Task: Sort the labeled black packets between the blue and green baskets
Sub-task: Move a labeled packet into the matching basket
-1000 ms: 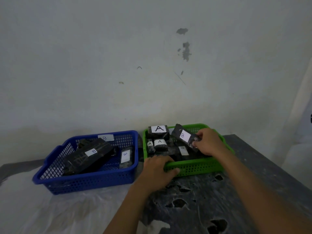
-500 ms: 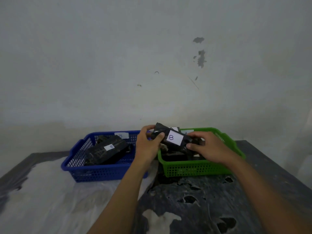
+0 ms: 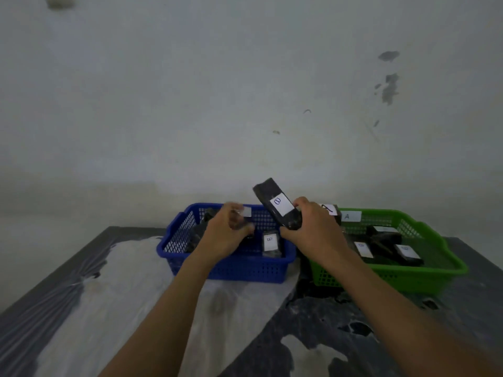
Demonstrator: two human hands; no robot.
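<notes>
Two baskets side by side on table (image 3: 114,281), packets inside both, wall (image 3: 190,104) behind

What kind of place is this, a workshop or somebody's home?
Hard to say; probably a makeshift sorting spot in a plain room. A stained bare wall, a worn table partly under plastic sheeting, a blue basket and green basket.

Single head view, forward-down, near table (image 3: 109,281), facing wall (image 3: 190,91).

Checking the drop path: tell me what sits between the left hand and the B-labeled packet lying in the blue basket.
In the head view, nothing solid: only open basket interior separates the left hand from the lying B packet inside the blue basket.
</notes>
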